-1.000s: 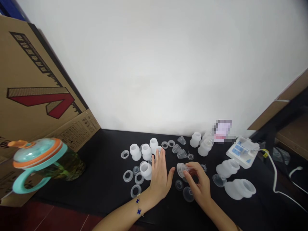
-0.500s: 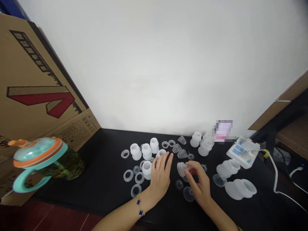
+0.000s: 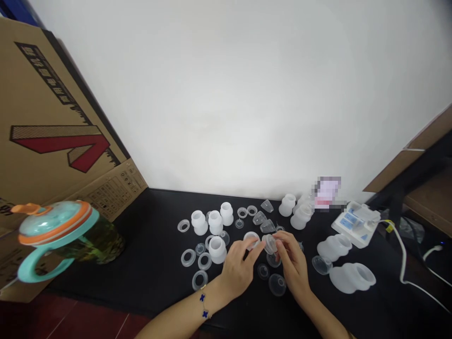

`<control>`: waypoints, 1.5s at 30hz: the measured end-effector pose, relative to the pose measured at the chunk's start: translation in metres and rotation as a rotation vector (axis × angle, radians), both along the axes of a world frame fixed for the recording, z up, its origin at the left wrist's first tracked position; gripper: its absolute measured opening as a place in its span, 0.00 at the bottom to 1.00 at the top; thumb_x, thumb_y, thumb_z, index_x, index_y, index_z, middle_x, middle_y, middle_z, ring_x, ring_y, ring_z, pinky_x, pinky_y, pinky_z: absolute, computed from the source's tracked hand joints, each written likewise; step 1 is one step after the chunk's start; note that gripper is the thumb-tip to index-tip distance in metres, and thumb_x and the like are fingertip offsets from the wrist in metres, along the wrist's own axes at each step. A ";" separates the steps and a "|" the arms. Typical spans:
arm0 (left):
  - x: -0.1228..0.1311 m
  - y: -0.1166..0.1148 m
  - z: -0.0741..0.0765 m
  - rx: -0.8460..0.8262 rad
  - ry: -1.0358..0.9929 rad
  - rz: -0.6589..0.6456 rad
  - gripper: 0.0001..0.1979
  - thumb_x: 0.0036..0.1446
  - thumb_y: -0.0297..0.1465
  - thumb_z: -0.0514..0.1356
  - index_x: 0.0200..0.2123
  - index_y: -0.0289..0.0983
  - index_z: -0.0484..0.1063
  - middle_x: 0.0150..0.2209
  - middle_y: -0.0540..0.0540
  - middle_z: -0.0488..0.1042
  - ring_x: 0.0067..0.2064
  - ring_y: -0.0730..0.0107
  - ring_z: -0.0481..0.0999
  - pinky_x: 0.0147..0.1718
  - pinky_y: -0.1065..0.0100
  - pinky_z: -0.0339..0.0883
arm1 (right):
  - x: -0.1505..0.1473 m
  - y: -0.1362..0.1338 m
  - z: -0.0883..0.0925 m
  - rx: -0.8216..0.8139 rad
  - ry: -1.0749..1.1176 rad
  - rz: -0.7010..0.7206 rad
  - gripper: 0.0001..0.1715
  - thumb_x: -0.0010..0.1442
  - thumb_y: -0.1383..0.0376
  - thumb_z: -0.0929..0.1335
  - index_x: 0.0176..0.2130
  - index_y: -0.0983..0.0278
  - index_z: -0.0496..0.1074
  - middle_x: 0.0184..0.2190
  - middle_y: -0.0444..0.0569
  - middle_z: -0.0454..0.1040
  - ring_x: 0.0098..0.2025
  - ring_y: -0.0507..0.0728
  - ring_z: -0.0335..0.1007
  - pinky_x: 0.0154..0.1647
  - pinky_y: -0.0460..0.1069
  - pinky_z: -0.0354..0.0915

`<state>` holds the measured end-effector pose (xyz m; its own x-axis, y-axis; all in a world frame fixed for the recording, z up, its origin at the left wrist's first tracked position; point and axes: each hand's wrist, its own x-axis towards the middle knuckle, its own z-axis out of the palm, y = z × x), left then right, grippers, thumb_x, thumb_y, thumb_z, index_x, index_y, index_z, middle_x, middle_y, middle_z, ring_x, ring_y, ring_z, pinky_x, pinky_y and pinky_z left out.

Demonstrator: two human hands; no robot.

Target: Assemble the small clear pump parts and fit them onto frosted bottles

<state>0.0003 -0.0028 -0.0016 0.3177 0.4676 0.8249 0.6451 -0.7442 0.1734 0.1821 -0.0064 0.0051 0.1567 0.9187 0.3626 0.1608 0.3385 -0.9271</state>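
My left hand (image 3: 240, 266) is closed around a small white bottle (image 3: 250, 235), whose round mouth shows above the fingers. Between the fingers of my right hand (image 3: 291, 261) is a clear ribbed screw collar (image 3: 270, 244). My left fingertips come very close to that collar; whether they touch it I cannot tell. Left of my hands stand several white bottles (image 3: 217, 249) among clear rings (image 3: 200, 279) and silicone nipples (image 3: 239, 223). Clear tapered caps (image 3: 259, 217) lie just beyond my hands. A clear dome-shaped piece (image 3: 277, 285) rests below my right hand.
A teal-lidded jug (image 3: 60, 235) and a cardboard box (image 3: 52, 117) stand at the left. More white bottles (image 3: 302, 215) and frosted bottles (image 3: 353, 277) are at the right. Near them is a white power strip (image 3: 356, 223) with a cable (image 3: 405, 254). A white wall (image 3: 226, 94) rises behind the black tabletop.
My left hand has taken hold of the white bottle it was reaching over and brought it right, toward the collar. My right hand has tilted the collar and shifted slightly.
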 end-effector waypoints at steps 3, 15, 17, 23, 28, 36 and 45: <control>-0.002 -0.001 -0.004 -0.098 -0.014 -0.046 0.22 0.67 0.19 0.49 0.62 0.35 0.66 0.54 0.35 0.73 0.48 0.63 0.77 0.47 0.61 0.73 | 0.000 0.001 0.003 -0.031 0.041 0.023 0.14 0.67 0.54 0.68 0.43 0.59 0.80 0.45 0.53 0.72 0.29 0.54 0.69 0.23 0.47 0.68; 0.000 -0.003 -0.005 -0.165 -0.039 -0.090 0.23 0.66 0.24 0.56 0.63 0.37 0.63 0.57 0.35 0.72 0.54 0.58 0.75 0.52 0.58 0.74 | 0.000 0.002 0.006 -0.047 0.093 0.024 0.14 0.66 0.54 0.69 0.44 0.58 0.80 0.46 0.53 0.72 0.29 0.53 0.68 0.24 0.48 0.68; 0.000 -0.003 -0.005 -0.205 -0.062 -0.100 0.24 0.66 0.24 0.56 0.64 0.37 0.62 0.59 0.35 0.70 0.58 0.56 0.74 0.54 0.56 0.74 | 0.000 0.002 0.006 -0.048 0.093 0.019 0.14 0.66 0.54 0.69 0.44 0.58 0.80 0.46 0.53 0.72 0.29 0.54 0.67 0.24 0.48 0.68; 0.000 0.001 -0.007 -0.482 -0.175 -0.158 0.29 0.67 0.28 0.57 0.68 0.40 0.54 0.65 0.35 0.63 0.67 0.52 0.64 0.62 0.47 0.66 | -0.001 0.002 0.011 -0.085 0.116 0.001 0.14 0.64 0.53 0.71 0.42 0.58 0.81 0.45 0.51 0.73 0.27 0.53 0.67 0.24 0.49 0.68; 0.001 0.005 -0.013 -0.699 -0.257 -0.178 0.31 0.63 0.29 0.62 0.67 0.41 0.56 0.64 0.38 0.68 0.64 0.52 0.68 0.61 0.45 0.66 | 0.000 0.004 0.013 -0.176 0.201 -0.022 0.17 0.59 0.50 0.74 0.41 0.59 0.81 0.39 0.50 0.75 0.26 0.54 0.67 0.23 0.49 0.65; 0.004 0.005 -0.017 -0.894 -0.198 -0.128 0.38 0.56 0.23 0.65 0.67 0.41 0.56 0.62 0.38 0.72 0.61 0.49 0.73 0.59 0.44 0.67 | 0.003 0.010 0.010 -0.353 0.373 -0.007 0.21 0.54 0.48 0.76 0.41 0.60 0.82 0.27 0.45 0.74 0.24 0.53 0.64 0.23 0.48 0.62; 0.005 0.003 -0.002 -0.971 -0.359 -0.226 0.29 0.56 0.30 0.69 0.58 0.42 0.63 0.54 0.44 0.78 0.54 0.55 0.77 0.55 0.53 0.69 | 0.002 0.013 0.014 -0.389 0.514 0.001 0.21 0.50 0.50 0.79 0.38 0.63 0.82 0.31 0.47 0.75 0.28 0.54 0.66 0.20 0.46 0.63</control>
